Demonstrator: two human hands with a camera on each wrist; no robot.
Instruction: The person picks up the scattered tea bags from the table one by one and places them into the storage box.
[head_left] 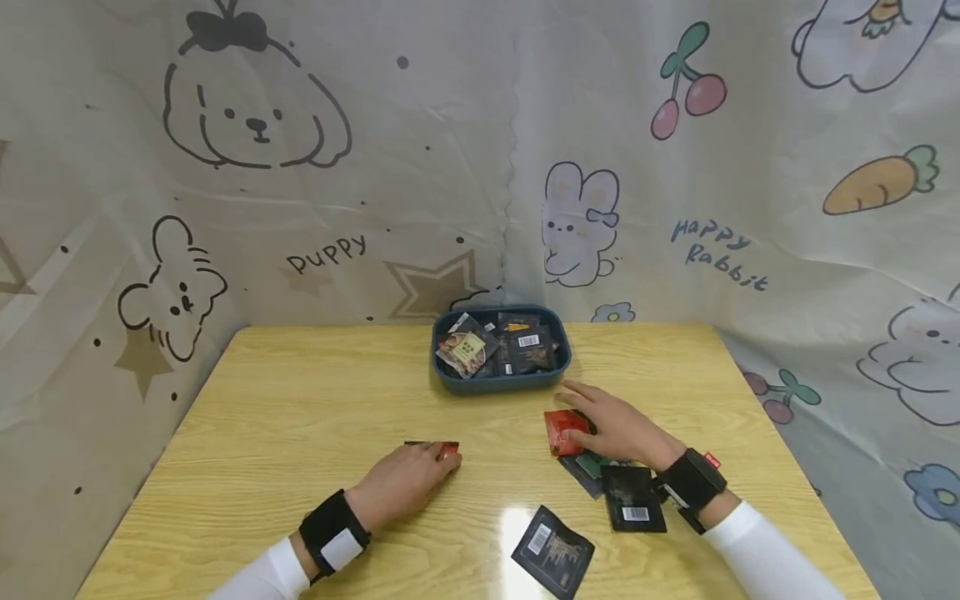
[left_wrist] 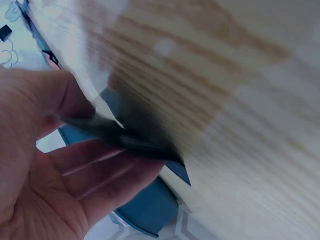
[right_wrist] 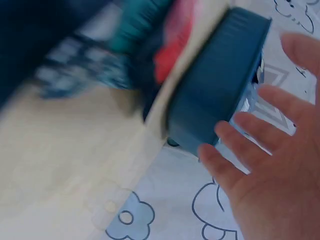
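Observation:
My left hand pinches a flat sachet with red and dark parts, mostly covered by the fingers in the head view. In the left wrist view its dark side shows between thumb and fingers, close over the table. To the right, my right hand is spread with straight fingers above a red sachet. That sachet overlaps a green and dark sachet. A black sachet with a barcode lies beneath the right wrist. In the right wrist view the fingers look relaxed, with nothing in them.
A blue bin holding several sachets stands at the table's back edge, beyond the hands. Another black sachet lies near the front of the wooden table. A printed cloth hangs behind and beside the table.

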